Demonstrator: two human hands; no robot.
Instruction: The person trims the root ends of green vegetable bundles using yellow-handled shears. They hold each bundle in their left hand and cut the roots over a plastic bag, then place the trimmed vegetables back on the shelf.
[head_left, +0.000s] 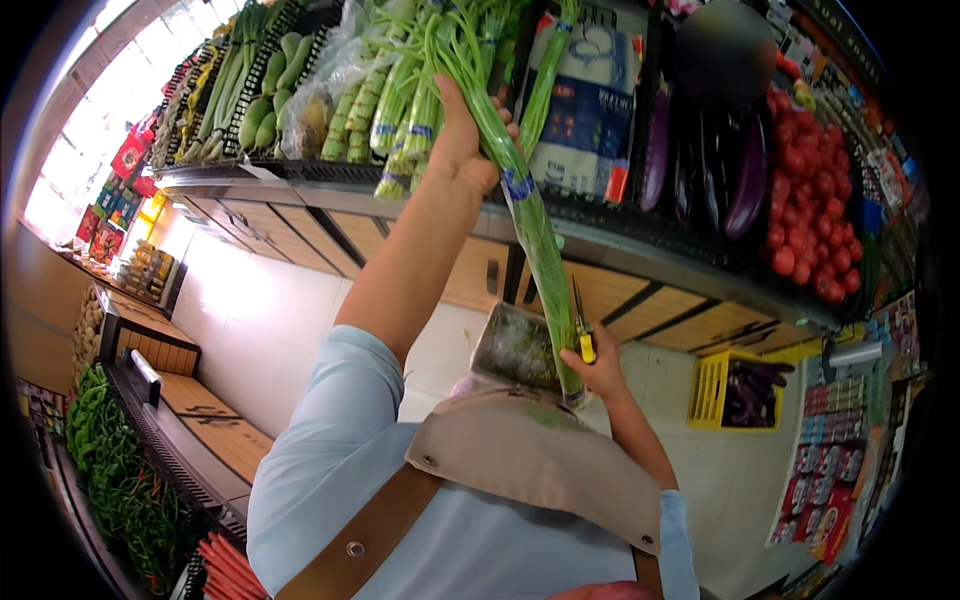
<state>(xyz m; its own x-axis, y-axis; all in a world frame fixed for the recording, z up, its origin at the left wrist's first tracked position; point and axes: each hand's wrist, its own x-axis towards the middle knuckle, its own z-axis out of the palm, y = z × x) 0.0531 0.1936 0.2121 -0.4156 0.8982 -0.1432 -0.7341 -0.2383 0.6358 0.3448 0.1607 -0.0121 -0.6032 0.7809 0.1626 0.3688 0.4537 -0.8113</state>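
A long bundle of green leafy stalks (541, 244), bound with blue tape, slants from the produce shelf down toward my apron. Around its leafy upper part, my left hand (469, 142) is closed. Near the bundle's lower end, my right hand (600, 364) holds a yellow-handled cutting tool (585, 341), its dark pointed blades upward; the fingers also touch the stalks. More taped green bundles (409, 135) lie on the shelf beside my left hand. Below the bundle stands a bin (495, 367) with clear plastic and green scraps in it.
The shelf's edge (600, 251) runs across in front of me, over wooden cabinets. Eggplants (746, 176) and tomatoes (806, 202) lie at the right. A yellow crate (705, 390) of eggplants stands on the floor. At lower left is another stand with green peppers (127, 480) and carrots (229, 566).
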